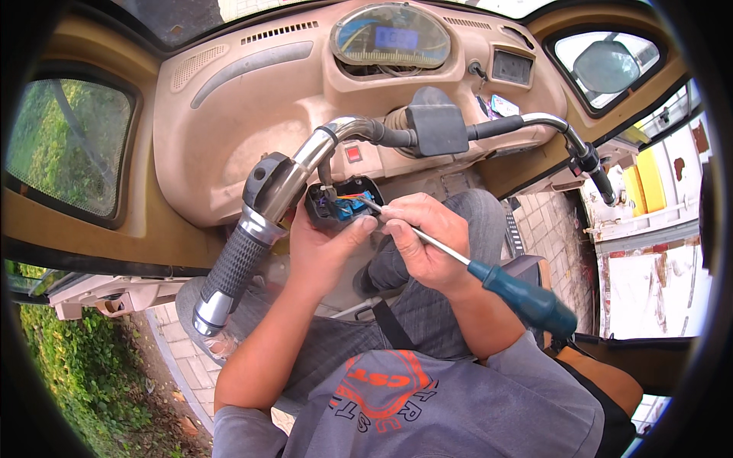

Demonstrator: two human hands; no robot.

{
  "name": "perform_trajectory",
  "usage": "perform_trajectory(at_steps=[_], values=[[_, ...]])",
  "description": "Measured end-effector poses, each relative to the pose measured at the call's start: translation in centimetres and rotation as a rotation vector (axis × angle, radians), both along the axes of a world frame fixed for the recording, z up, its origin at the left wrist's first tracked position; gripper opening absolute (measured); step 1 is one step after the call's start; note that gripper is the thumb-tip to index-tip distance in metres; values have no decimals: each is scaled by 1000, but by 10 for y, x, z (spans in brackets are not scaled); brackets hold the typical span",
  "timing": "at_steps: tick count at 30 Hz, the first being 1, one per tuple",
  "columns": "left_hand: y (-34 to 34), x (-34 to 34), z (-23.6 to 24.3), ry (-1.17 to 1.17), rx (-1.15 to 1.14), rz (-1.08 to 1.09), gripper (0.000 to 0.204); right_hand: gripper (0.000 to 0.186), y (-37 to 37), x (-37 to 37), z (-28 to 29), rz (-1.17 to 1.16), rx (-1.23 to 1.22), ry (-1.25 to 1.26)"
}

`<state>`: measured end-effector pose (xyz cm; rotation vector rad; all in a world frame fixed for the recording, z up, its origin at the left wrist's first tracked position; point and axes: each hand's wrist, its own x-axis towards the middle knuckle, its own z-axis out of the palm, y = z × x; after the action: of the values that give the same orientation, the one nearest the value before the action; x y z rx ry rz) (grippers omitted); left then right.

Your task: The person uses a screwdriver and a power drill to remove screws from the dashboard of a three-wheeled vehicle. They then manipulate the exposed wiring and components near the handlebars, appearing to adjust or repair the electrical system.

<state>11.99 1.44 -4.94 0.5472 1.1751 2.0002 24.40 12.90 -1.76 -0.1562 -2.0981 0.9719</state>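
My left hand (324, 248) is closed around a black handlebar switch housing (311, 204), its thumb along the near rim. The housing's open side faces up, showing blue parts (353, 208) and thin coloured wires inside. My right hand (426, 233) pinches the metal shaft of a screwdriver (527, 299) whose dark teal handle points to the lower right. The screwdriver's tip reaches into the housing from the right, and its exact contact point is too small to tell. A dark cable runs from the housing up toward the chrome handlebar (314, 149).
A ribbed black grip (233, 263) stands left of my left hand. Above are the handlebar's black centre cover (437, 122), a beige dashboard (244, 114) and a lit instrument display (393, 38). A red switch (353, 154) sits on the panel. My jeans-clad knees lie below the hands.
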Motion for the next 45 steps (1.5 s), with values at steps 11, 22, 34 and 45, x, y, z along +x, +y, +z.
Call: perform_trajectory(at_steps=[11, 22, 34, 45], values=[[0, 0, 0, 19, 24, -14, 60, 10, 1, 2, 7, 64, -185, -15], [-1, -2, -3, 62, -63, 19, 62, 9, 13, 0, 18, 127, -244, -138], [0, 0, -1, 61, -120, 48, 58, 20, -4, 0, 11, 44, -531, -127], [-2, -4, -6, 105, -110, 35, 60, 20, 5, 5, 7, 96, -641, -132]])
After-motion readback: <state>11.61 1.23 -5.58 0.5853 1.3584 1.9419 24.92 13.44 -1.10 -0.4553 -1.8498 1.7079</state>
